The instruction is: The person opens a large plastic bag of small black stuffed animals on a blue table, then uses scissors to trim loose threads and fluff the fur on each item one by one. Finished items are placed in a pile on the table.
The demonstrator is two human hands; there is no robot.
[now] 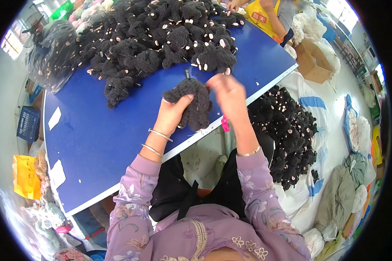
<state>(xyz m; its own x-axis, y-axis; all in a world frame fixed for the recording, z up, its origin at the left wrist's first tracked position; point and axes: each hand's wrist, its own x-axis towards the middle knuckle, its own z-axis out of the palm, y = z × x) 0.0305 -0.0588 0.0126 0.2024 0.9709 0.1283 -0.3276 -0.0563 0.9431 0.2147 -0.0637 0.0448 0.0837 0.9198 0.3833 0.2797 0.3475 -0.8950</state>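
My left hand (173, 112) grips a small black fuzzy plush toy (197, 106) above the table's near edge, its thumb lying across the front. A short dark strap or clip (187, 73) stands up at the toy's top. My right hand (231, 96) is just right of the toy, slightly smeared by motion, with fingers curled into a pinch. Whatever sits between those fingertips is too small or blurred to tell. Beyond both hands, a large heap of similar black plush toys (139, 63) with small pink parts covers the far side of the blue table (91, 143).
More black plush pieces (287, 135) lie on a white sheet right of the table. A clear bag (52, 56) stands at the far left. Across the table is another person in a yellow apron (262, 18). A cardboard box (313, 61) and a blue crate (29, 124) flank the table.
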